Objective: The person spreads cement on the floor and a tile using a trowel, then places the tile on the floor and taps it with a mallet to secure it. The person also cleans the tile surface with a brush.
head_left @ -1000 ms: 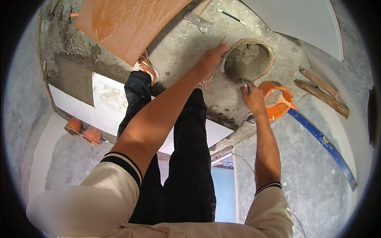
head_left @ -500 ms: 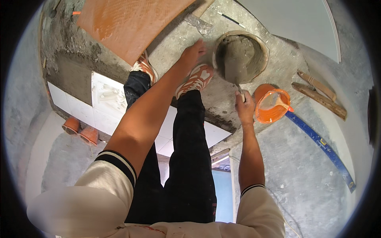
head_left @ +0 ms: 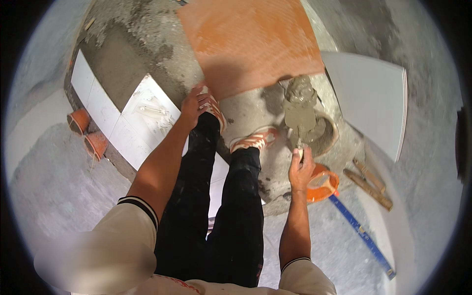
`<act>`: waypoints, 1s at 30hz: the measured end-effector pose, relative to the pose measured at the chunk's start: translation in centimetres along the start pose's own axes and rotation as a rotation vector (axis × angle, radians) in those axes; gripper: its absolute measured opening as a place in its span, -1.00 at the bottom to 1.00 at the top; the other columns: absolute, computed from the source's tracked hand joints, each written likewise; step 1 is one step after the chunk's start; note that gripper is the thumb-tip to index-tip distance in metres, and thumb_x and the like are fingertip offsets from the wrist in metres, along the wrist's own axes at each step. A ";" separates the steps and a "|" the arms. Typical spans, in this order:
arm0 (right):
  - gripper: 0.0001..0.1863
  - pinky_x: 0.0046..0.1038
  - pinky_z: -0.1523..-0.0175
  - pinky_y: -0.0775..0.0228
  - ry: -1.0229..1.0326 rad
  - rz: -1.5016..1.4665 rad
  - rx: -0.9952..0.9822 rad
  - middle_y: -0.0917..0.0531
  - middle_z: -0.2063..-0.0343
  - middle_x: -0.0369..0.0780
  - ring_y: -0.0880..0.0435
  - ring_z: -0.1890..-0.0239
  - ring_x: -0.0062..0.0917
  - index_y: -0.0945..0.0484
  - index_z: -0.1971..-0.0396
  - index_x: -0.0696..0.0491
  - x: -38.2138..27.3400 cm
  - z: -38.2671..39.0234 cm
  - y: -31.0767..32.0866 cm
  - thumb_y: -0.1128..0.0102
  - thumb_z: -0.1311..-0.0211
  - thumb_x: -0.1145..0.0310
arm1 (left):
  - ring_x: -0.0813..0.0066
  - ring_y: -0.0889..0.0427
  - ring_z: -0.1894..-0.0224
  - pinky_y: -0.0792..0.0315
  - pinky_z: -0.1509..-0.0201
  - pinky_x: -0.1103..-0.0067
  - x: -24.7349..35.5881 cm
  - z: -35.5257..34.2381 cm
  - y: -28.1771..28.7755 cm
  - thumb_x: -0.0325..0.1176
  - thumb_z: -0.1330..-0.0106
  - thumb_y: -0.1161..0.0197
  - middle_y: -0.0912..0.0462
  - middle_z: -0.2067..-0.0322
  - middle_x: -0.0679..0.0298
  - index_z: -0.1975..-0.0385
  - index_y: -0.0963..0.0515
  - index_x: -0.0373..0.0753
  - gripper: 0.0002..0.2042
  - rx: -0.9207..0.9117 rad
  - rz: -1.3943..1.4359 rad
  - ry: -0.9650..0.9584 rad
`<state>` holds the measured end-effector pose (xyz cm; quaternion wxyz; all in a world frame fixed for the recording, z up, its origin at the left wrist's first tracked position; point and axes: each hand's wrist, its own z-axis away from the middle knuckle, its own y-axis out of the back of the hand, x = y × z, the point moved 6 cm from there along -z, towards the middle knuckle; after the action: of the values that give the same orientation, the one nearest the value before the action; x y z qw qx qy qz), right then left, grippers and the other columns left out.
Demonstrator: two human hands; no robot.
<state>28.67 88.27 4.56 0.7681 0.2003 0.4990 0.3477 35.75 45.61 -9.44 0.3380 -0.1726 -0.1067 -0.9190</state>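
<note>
My right hand (head_left: 302, 167) grips the handle of a trowel (head_left: 300, 119), which carries grey wet mortar (head_left: 301, 91) over the side of a round bucket of mortar (head_left: 330, 140). My left hand (head_left: 195, 103) is open beside my left orange-and-white shoe (head_left: 216, 118), fingers slightly curled and apart. Just beyond it lies a large orange tile or sheet (head_left: 246, 39). Left of my legs, white tiles (head_left: 93, 103) border grey screed (head_left: 118, 59); one square white piece (head_left: 147, 113) has smears on top.
An orange pail (head_left: 333, 179) with a brush lies right of my right hand, beside a blue level (head_left: 361, 231) and wooden pieces (head_left: 368, 191). A large white board (head_left: 368, 103) is at right. Two small terracotta-coloured containers (head_left: 96, 145) sit at left.
The view has turned, shifting the scene. The trowel has come up out of the bucket loaded with mortar. My left hand has left the bucket's side and moved left toward my shoe.
</note>
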 end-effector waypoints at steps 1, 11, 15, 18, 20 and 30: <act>-0.62 -0.11 -0.02 -0.58 0.085 0.015 0.048 -0.74 0.13 0.13 -0.76 0.11 0.04 -0.66 0.00 0.22 -2.3 -1.4 -1.2 -0.29 -0.48 0.17 | 0.31 -0.54 -0.24 -0.35 -0.37 0.27 1.0 -0.3 -0.7 0.24 -0.57 -0.08 -0.59 -0.16 0.19 -0.38 -0.44 -0.17 -0.35 -0.021 -0.016 -0.013; -0.67 0.03 0.04 -0.55 0.333 0.342 0.133 -0.71 0.10 0.00 -0.71 0.07 0.08 -0.68 -0.03 0.09 -21.1 -13.9 -9.5 -0.33 -0.47 0.18 | 0.37 -0.67 -0.04 -0.58 -0.06 0.33 2.7 -3.2 -3.7 0.04 -0.39 -0.49 -0.69 -0.06 0.22 -0.29 -0.53 -0.23 -0.38 -0.045 -0.120 -0.089; -0.64 -0.05 0.01 -0.56 0.316 0.349 0.116 -0.72 0.10 0.08 -0.74 0.06 0.06 -0.68 -0.08 0.13 -22.5 -14.8 -8.5 -0.27 -0.52 0.18 | 0.31 -0.69 -0.06 -0.57 -0.07 0.36 2.3 -2.6 -3.9 0.08 -0.36 -0.51 -0.73 -0.03 0.16 -0.26 -0.55 -0.27 -0.35 -0.057 -0.297 -0.024; -0.58 -0.13 -0.05 -0.57 0.193 0.152 0.107 -0.76 0.11 0.12 -0.77 0.06 0.00 -0.67 -0.10 0.20 -21.7 -16.5 -7.9 -0.15 -0.61 0.13 | 0.32 -0.71 0.00 -0.56 -0.03 0.40 3.3 -3.0 -3.7 0.05 -0.33 -0.54 -0.76 0.04 0.14 -0.23 -0.56 -0.31 -0.35 0.028 -0.320 -0.072; -0.56 -0.12 -0.06 -0.56 0.179 0.200 -0.062 -0.78 0.13 0.12 -0.79 0.07 0.02 -0.66 -0.11 0.22 -21.9 -16.5 -9.0 -0.15 -0.61 0.12 | 0.31 -0.71 -0.02 -0.57 -0.05 0.41 2.7 -4.5 -1.8 0.01 -0.33 -0.55 -0.76 0.02 0.11 -0.24 -0.54 -0.33 -0.35 0.107 -0.288 -0.156; -0.41 -0.24 0.18 -0.49 -0.137 0.051 -0.323 -0.54 0.52 -0.16 -0.61 0.40 -0.39 -0.58 0.18 0.24 -12.5 -14.9 -11.7 -0.01 -0.66 -0.10 | 0.00 -0.73 -0.17 -0.56 -0.25 0.32 5.2 -7.2 -0.6 -0.05 -0.23 -0.63 -0.73 -0.08 -0.15 -0.28 -0.44 -0.50 -0.21 0.113 -0.221 -0.302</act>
<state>15.83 70.51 -1.55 0.8135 0.1102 0.3779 0.4281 29.86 40.73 -14.08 0.2242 -0.2762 -0.2259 -0.9069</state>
